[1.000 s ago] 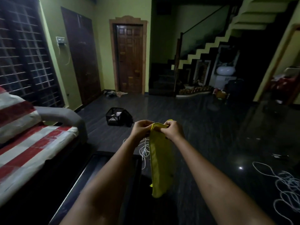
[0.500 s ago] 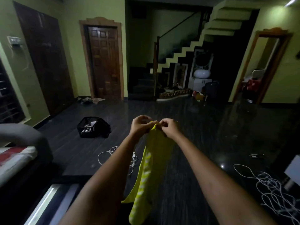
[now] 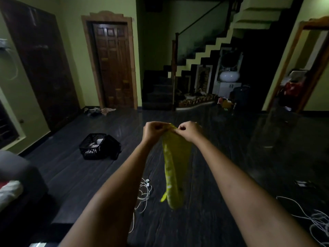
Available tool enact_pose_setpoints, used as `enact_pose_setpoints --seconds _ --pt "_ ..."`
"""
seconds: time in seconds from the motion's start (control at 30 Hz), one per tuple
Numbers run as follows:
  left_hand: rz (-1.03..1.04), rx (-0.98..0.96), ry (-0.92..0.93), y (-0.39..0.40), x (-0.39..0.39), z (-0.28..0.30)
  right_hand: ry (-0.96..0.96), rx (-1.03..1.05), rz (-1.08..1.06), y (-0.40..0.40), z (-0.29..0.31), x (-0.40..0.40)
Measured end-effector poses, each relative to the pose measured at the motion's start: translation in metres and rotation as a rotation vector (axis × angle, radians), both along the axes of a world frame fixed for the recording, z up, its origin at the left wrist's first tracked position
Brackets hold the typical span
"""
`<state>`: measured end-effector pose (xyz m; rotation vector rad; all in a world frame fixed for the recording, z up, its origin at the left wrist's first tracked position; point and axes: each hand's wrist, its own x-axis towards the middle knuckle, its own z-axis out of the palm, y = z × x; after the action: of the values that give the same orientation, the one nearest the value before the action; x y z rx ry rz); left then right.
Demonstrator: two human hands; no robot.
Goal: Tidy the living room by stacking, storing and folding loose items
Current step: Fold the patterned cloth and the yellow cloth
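Observation:
A yellow cloth with pale markings along one edge hangs down in front of me. My left hand and my right hand both pinch its top edge, a short gap apart, at chest height. The cloth dangles freely above the dark floor, and its lower end is folded in on itself.
A black plastic basket sits on the dark floor to the left. White cables lie under my arms, and more cables at the right. A sofa stands at the left. Clothes lie by the wooden door.
The view has swung to the right, away from the sofa. My hands have moved slightly apart along the cloth's top edge, and the cloth has swung and hangs narrower.

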<state>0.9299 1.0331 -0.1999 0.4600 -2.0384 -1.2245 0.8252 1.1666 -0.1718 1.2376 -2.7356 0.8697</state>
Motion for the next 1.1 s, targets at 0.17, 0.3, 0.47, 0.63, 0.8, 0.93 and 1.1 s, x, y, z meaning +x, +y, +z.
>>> enact_pose_setpoints --seconds 0.17,0.3,0.47,0.63,0.8,0.93,1.1 --pt "0.190 -0.083 -0.081 -0.073 -0.052 0.003 0.204 0.494 0.028 -0.027 -0.014 -0.081" --pt "0.325 -0.104 -0.122 -0.123 -0.108 -0.006 0.385 0.474 0.127 -0.081 -0.010 -0.159" --pt "0.478 0.028 -0.158 -0.179 -0.169 -0.006 0.478 0.365 0.263 -0.137 0.010 -0.244" --pt "0.438 0.058 -0.131 -0.219 -0.219 0.000 0.202 0.180 0.284 -0.187 0.019 -0.322" --pt "0.391 0.133 -0.028 -0.255 -0.266 0.007 -0.092 -0.101 0.374 -0.230 0.007 -0.385" --pt "0.388 0.125 0.139 -0.289 -0.306 0.029 -0.528 -0.476 0.415 -0.274 0.021 -0.434" --pt "0.419 0.202 0.288 -0.359 -0.371 0.053 -0.843 -0.192 0.479 -0.342 -0.008 -0.488"
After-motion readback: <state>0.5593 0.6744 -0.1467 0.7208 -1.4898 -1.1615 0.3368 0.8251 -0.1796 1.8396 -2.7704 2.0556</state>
